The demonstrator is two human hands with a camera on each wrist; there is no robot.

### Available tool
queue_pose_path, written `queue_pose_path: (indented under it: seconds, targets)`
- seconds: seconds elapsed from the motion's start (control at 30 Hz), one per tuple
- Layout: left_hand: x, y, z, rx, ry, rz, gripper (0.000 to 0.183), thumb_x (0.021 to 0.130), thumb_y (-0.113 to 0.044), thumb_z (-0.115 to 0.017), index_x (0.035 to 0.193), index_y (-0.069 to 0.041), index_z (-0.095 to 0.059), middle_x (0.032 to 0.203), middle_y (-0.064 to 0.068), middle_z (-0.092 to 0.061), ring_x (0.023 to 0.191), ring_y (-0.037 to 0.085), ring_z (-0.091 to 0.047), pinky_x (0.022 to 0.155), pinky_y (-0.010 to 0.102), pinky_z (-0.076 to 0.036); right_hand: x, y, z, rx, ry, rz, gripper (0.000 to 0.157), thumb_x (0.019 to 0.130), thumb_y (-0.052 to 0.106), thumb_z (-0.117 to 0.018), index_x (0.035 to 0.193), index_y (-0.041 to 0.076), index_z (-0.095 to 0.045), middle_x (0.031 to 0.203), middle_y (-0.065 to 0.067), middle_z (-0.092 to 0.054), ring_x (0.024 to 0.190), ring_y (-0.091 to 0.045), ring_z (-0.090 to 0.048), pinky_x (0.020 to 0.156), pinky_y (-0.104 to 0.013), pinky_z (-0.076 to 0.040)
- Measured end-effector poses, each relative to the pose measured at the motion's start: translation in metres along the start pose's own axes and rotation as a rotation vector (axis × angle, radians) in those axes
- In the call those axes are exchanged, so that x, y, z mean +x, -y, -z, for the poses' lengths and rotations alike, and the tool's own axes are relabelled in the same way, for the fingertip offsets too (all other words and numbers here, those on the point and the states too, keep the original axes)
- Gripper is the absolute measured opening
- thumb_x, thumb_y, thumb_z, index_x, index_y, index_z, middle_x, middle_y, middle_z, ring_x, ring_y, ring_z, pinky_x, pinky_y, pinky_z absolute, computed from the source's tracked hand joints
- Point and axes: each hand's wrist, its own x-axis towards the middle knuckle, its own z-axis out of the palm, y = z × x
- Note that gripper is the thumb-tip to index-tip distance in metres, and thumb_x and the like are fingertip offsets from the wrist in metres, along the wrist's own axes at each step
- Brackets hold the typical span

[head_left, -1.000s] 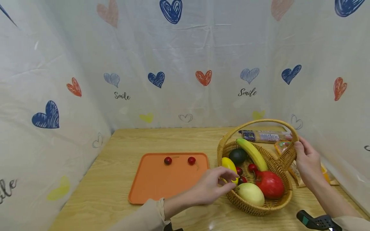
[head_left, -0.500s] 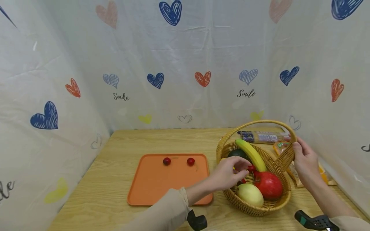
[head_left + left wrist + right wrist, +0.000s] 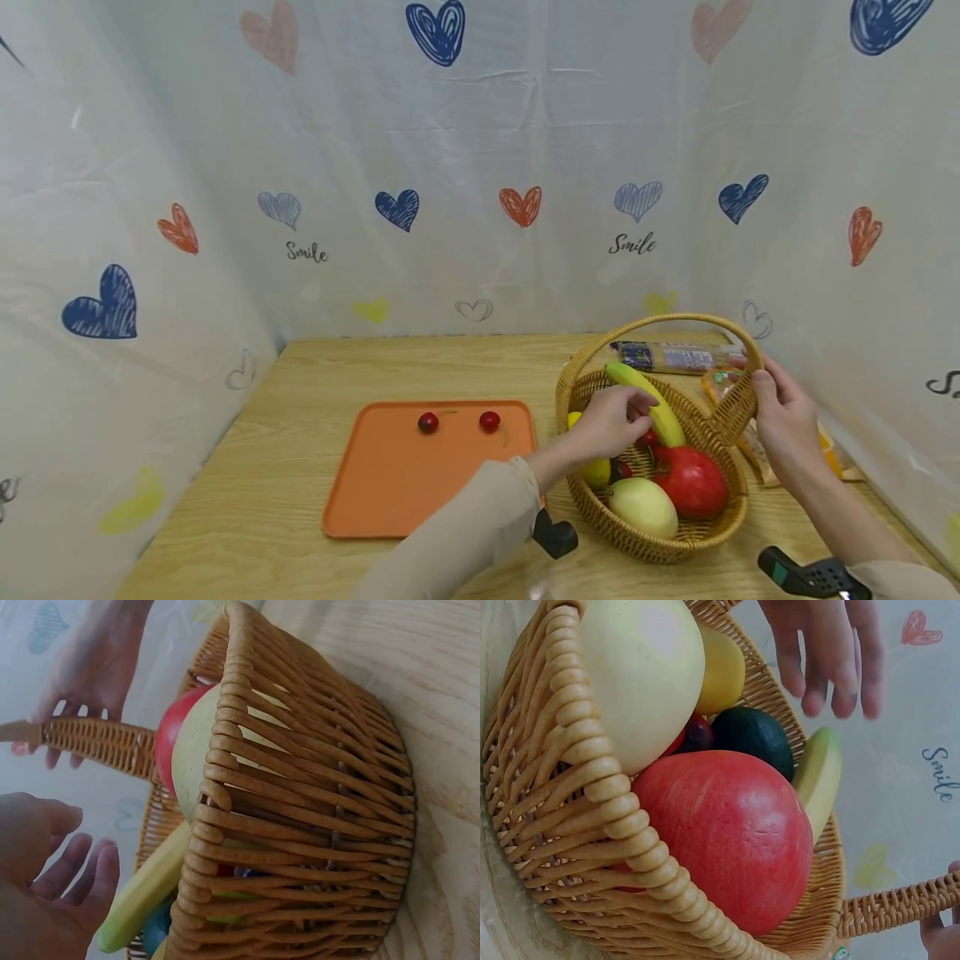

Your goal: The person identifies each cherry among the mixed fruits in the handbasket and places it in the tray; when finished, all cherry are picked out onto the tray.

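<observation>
A wicker basket (image 3: 645,546) of fruit stands at the right of the table. My right hand (image 3: 789,421) grips the right side of its arched handle (image 3: 97,742). Above the basket hovers my left hand (image 3: 611,422), fingers loosely bent and nothing between them, near the banana (image 3: 666,418). Inside the basket also lie a red pomegranate-like fruit (image 3: 727,840), a pale green melon-like fruit (image 3: 642,506), a dark avocado (image 3: 754,741), a yellow fruit (image 3: 724,671) and a few cherries (image 3: 697,733). In the head view, the left hand covers the avocado.
An orange tray (image 3: 427,492) with two cherries (image 3: 428,422) on it lies left of the basket. Behind the basket are a long printed packet (image 3: 675,357) and an orange-and-yellow package (image 3: 828,450). A heart-printed curtain (image 3: 480,167) closes off the table's back and sides.
My left hand has moved right and away from me, from the basket's near left rim to over the avocado and banana. The right hand keeps its grip on the handle.
</observation>
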Motion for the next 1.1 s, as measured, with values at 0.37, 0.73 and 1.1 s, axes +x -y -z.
queue_pose_path:
  seconds: [0.37, 0.73, 1.1]
  targets:
    - [0.020, 0.006, -0.021, 0.277, 0.063, 0.077, 0.025, 0.093, -0.019, -0.061, 0.119, -0.017, -0.063, 0.106, -0.007, -0.061, 0.093, 0.001, -0.056, 0.073, 0.014, -0.044, 0.001, 0.000, -0.004, -0.035, 0.004, 0.010, 0.036, 0.100, 0.027, -0.042, 0.133, 0.016, -0.054, 0.101, 0.009, -0.064, 0.091, -0.001, -0.059, 0.074, -0.010, -0.046]
    - [0.024, 0.013, -0.038, 0.537, 0.107, 0.121, 0.032, 0.092, -0.024, -0.063, 0.122, -0.017, -0.062, 0.111, -0.006, -0.059, 0.102, 0.005, -0.055, 0.082, 0.017, -0.044, -0.002, -0.002, 0.000, -0.034, -0.017, -0.006, 0.034, 0.100, 0.026, -0.043, 0.130, 0.017, -0.056, 0.100, 0.010, -0.065, 0.091, 0.001, -0.059, 0.074, -0.009, -0.046]
    - [0.028, 0.015, -0.044, 0.567, 0.134, 0.120, 0.031, 0.090, -0.023, -0.065, 0.120, -0.018, -0.064, 0.107, -0.007, -0.061, 0.098, 0.005, -0.057, 0.079, 0.016, -0.045, -0.001, 0.002, 0.001, -0.108, -0.027, -0.016, 0.037, 0.100, 0.031, -0.043, 0.133, 0.017, -0.054, 0.102, 0.012, -0.062, 0.093, 0.001, -0.057, 0.075, -0.008, -0.044]
